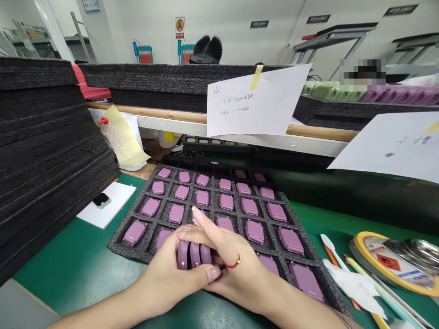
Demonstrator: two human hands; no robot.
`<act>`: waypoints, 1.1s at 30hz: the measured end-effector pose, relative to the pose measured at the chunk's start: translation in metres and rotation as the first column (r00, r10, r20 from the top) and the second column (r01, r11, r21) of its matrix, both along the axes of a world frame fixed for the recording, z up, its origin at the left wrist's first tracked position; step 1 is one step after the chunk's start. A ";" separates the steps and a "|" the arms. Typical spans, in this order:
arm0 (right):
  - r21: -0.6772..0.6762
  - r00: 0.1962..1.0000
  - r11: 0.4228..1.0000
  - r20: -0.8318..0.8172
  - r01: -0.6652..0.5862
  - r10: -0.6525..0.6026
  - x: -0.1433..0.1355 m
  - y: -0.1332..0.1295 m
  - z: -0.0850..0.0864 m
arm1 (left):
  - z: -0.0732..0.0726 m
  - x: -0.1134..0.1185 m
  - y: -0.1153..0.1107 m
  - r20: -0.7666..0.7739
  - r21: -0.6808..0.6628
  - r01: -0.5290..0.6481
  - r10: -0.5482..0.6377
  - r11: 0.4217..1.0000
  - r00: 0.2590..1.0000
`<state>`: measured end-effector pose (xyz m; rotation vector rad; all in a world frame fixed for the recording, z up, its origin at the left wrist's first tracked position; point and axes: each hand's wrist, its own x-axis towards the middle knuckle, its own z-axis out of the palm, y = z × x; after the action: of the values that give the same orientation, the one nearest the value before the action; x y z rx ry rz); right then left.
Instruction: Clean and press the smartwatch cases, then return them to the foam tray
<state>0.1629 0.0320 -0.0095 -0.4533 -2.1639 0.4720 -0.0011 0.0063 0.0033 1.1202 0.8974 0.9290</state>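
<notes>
Between my two palms is a short stack of purple watch cases (195, 256), standing on edge side by side. My left hand (168, 274) wraps them from the left, its thumb lying across the front. From the right, my right hand (233, 256) closes over them with its fingers laid on top of the left fingers. Some of the held stack is hidden by the hands. Behind and below the hands lies a black foam tray (118, 243), its compartments holding many similar purple watch cases (254, 231). My hands cover part of its near side.
Stacked black foam trays (44, 169) rise on the left. A watch (101, 200) lies on white paper (120, 201). Right of the tray are a toothbrush (334, 251), a white cloth (356, 283) and a yellow-rimmed round container (363, 242). A shelf (171, 121) with paper notes crosses above.
</notes>
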 end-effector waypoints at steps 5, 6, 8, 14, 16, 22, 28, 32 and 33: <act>-0.087 0.999 0.996 -0.041 -0.011 0.008 -0.001 -0.001 0.005 | 0.001 0.002 -0.001 0.010 0.045 0.014 -0.014 0.999 1.000; -0.099 0.998 0.995 -0.060 -0.024 0.018 -0.001 -0.001 0.005 | 0.002 0.003 -0.001 0.002 0.050 0.000 0.000 0.999 1.000; -0.113 0.996 0.993 -0.086 -0.044 0.034 -0.003 -0.001 0.005 | 0.002 0.002 -0.002 -0.013 0.044 -0.029 0.030 0.999 0.999; -0.178 0.994 0.980 -0.067 -0.092 0.081 0.002 -0.001 0.007 | 0.006 0.001 -0.003 -0.053 0.029 -0.062 0.063 0.998 0.997; -0.276 0.992 0.953 -0.061 -0.120 0.108 0.006 -0.001 0.013 | 0.008 0.001 -0.003 -0.063 0.061 -0.068 0.072 0.996 0.995; -0.637 0.982 0.747 -0.133 -0.188 0.134 0.008 -0.002 0.027 | 0.011 -0.001 -0.003 -0.133 0.095 -0.073 0.086 0.993 0.987; -0.646 0.956 0.737 -0.293 -0.198 0.000 -0.005 -0.005 0.019 | 0.008 0.000 -0.004 -0.179 0.146 -0.090 0.115 0.985 0.977; -0.764 0.947 0.622 -0.301 -0.170 -0.111 -0.009 -0.006 0.015 | 0.005 0.000 -0.006 -0.183 0.055 -0.058 0.067 0.997 0.981; -0.790 0.948 0.589 -0.294 -0.170 -0.120 -0.009 -0.006 0.014 | 0.006 0.000 -0.006 -0.182 0.038 -0.052 0.058 0.998 0.982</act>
<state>0.1536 0.0257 0.0049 -0.7732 -1.5183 1.4808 -0.0009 0.0007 0.0088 1.2286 1.0714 0.8988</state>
